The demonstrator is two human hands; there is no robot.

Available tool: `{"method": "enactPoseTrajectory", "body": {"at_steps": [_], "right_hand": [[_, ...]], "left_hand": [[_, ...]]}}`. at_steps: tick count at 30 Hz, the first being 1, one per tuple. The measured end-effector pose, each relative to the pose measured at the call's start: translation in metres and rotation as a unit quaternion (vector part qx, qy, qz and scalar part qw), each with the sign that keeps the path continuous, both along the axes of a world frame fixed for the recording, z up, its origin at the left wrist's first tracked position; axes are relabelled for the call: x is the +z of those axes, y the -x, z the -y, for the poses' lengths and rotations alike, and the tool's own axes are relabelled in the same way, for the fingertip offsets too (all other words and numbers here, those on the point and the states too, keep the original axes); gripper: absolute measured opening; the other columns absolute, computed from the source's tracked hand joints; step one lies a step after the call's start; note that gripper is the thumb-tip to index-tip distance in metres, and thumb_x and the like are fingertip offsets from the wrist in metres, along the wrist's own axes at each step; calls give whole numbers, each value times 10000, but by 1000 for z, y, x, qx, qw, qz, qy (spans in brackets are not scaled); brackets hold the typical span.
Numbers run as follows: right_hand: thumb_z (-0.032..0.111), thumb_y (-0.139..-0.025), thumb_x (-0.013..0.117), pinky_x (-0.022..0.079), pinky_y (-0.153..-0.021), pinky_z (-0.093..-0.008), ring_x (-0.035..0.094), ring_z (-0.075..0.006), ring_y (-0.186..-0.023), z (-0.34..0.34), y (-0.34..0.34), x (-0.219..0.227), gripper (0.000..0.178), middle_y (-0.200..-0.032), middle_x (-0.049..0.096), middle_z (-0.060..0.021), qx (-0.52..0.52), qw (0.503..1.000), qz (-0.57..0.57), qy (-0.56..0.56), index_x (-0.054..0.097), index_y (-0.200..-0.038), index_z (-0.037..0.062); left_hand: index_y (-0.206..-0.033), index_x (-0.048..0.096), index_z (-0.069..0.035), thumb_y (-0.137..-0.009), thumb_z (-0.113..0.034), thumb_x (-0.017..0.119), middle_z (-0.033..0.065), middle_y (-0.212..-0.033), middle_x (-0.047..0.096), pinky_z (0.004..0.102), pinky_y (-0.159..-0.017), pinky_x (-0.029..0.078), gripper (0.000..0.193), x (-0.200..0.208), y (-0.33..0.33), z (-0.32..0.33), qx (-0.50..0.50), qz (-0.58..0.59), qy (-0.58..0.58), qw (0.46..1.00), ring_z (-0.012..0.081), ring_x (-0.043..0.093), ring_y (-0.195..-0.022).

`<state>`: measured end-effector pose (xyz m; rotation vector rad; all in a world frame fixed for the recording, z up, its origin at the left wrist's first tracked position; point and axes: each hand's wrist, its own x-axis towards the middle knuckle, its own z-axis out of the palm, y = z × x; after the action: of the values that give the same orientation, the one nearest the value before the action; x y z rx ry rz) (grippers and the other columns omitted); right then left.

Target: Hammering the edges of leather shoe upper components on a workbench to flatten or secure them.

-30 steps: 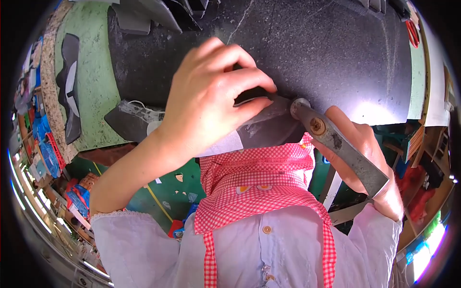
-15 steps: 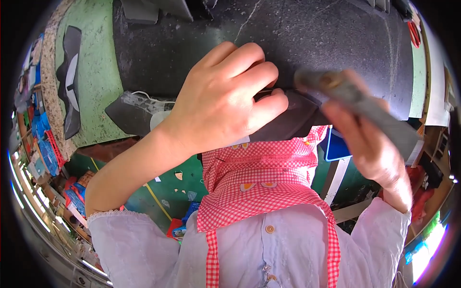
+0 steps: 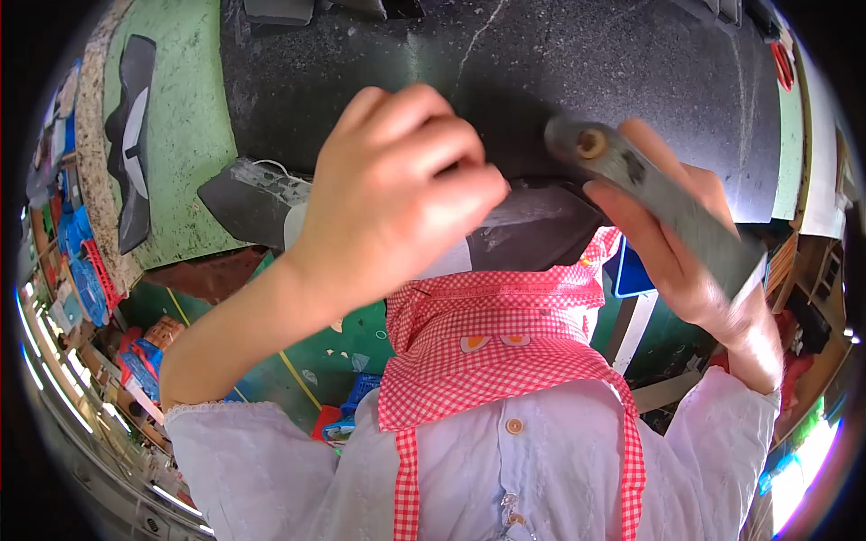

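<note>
My left hand [image 3: 397, 180] hovers over a dark flat piece [image 3: 541, 230] at the work surface's near edge. Its fingers are curled together and blurred, the fingertips are turned from sight, and I cannot make out what they hold. The dark piece shows a white patch and, toward its left end, a pale strip with a thin white cord [image 3: 271, 165]. In my right hand [image 3: 690, 243] is what looks like a hammer [image 3: 672, 203], with a long grey metal head and a round wooden spot near its far end. Its handle is hidden below.
A scuffed black mat [image 3: 613, 72] covers much of the green table top [image 3: 185, 99]. On the left lies another dark piece [image 3: 137, 81] with a wavy edge and a white patch. Dark scraps [image 3: 280, 9] lie at the far edge. Red handles [image 3: 782, 65] show at far right.
My left hand has shifted left, uncovering more of the dark piece. The hammer has moved slightly down and left and looks less blurred.
</note>
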<state>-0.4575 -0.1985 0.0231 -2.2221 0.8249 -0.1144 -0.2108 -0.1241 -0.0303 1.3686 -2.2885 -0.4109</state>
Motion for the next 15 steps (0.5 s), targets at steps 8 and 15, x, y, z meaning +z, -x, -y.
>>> {"method": "enactPoseTrajectory", "body": {"at_steps": [8,15], "right_hand": [[29,-937,681,495,-541,-354,673,-268,-605,-13,-11,-6,158,-681,576,-143,15,997,74,-22,582,-1053,-9],[-3,-871,668,506,-539,-402,664,-351,-611,-16,-20,6,218,-704,584,-170,-9,992,0,-122,553,-1056,-15]], "left_hand": [[-839,769,-137,-641,-139,836,-9,-830,673,363,-716,458,209,3,-12,-14,5,14,19,1000,219,599,-840],[-837,773,-97,-654,-93,869,28,-848,655,351,-678,487,206,0,-33,-24,20,-64,-45,997,224,596,-793]]}}
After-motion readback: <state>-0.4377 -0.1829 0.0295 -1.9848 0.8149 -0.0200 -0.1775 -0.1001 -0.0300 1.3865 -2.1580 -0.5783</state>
